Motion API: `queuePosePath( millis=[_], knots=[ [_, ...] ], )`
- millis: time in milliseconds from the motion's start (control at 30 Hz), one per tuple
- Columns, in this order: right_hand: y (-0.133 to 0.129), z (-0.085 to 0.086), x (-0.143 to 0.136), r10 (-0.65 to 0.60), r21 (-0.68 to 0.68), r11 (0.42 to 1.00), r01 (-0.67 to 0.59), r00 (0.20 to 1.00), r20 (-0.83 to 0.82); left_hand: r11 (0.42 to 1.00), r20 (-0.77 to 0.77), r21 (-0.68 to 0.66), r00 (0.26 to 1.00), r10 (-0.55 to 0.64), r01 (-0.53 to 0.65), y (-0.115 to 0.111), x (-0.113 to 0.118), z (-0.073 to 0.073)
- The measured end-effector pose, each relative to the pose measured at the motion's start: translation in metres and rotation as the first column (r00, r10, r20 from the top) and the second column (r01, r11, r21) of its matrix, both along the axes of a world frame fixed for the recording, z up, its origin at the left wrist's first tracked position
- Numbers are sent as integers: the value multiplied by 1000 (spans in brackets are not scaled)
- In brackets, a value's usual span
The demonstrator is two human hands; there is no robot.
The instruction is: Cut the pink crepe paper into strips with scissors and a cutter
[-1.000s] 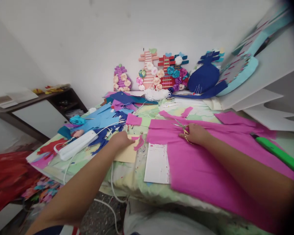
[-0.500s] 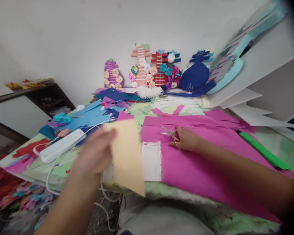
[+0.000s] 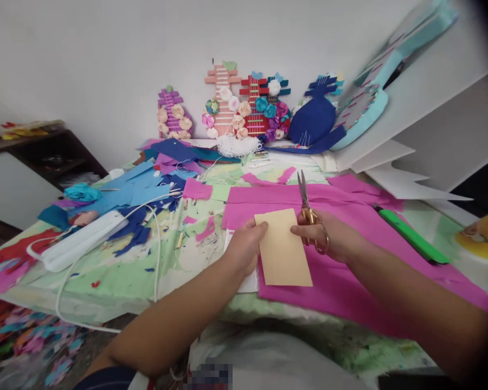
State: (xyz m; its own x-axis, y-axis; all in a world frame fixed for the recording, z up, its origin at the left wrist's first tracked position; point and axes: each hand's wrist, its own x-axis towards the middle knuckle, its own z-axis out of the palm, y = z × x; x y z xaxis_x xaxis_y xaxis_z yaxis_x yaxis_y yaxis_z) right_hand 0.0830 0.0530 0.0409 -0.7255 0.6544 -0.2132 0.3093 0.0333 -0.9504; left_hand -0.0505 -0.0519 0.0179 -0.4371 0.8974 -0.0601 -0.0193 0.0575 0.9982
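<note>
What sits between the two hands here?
In the head view, the tan card spans the gap: left hand pinches its left edge, right hand, gripping gold-handled scissors, touches its right edge.

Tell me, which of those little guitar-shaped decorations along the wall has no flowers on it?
The dark blue guitar, farthest right of the small ones. The purple, peach and red guitars all carry paper roses; the blue one's body is plain apart from a few white strings.
</note>
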Motion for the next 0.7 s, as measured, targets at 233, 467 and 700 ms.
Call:
queuePosePath(
  millis=[233, 467, 700],
  knots=[
    [19, -18, -11, -175, 188, 970, 153, 979, 102, 991, -633, 131, 770, 76, 10, -65, 15, -25],
    [4, -29, -17, -168, 166, 978, 130, 956, 241, 951, -996, 90, -1, 95, 297, -90, 23, -55],
    [2, -33, -17, -201, 108, 978, 179, 946, 256, 911, -954, 275, -26, 297, 306, -94, 22, -63]
  ],
)
